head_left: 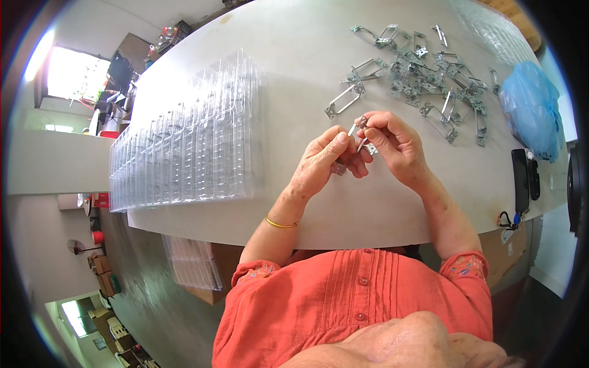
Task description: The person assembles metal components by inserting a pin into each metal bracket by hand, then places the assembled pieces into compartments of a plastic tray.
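Note:
Over the middle of the table, my left hand (pixel 331 156) and my right hand (pixel 392 144) come together around a small metal bracket (pixel 352 129). The left thumb and fingers are closed on its near part, while the right thumb and forefinger pinch its far end. Its shape is partly covered by my fingers. Just beyond my hands, similar metal brackets (pixel 423 76) with flat perforated ends and thin bars lie in a loose heap. One of them, a long frame-shaped bracket (pixel 345 100), rests on the table closest to my hands.
A stack of clear plastic trays (pixel 184 141) stands on the white table (pixel 294 214) at left. Toward the right are a blue plastic bag (pixel 532 110), a black phone-like case (pixel 520 181) and a keyring. More clear trays (pixel 193 260) sit below the table edge, on a cardboard box.

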Demonstrator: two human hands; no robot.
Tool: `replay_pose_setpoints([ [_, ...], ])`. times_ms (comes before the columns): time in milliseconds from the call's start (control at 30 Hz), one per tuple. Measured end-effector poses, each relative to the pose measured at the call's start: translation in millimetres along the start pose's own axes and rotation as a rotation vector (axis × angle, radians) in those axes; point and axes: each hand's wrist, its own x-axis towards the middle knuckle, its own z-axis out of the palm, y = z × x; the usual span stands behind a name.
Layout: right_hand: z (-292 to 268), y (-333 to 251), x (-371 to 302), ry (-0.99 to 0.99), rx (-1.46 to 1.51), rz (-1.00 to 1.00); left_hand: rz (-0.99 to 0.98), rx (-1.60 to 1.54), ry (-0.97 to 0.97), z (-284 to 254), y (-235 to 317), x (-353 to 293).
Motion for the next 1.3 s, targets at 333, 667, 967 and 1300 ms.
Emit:
replay_pose_setpoints([
  [333,-3,-14,3,0.119,-0.239,0.059,0.076,-0.056,0.088,-4,-2,1],
  [667,-2,-14,3,0.102,-0.337,0.05,0.091,0.201,0.105,-9,2,1],
  [967,-2,-14,1,0.069,-0.328,0.022,0.13,0.359,0.154,-6,2,1],
  [1300,-5,-25,6,-0.06,0.102,0.412,0.172,0.621,0.104,-5,5,-1],
])
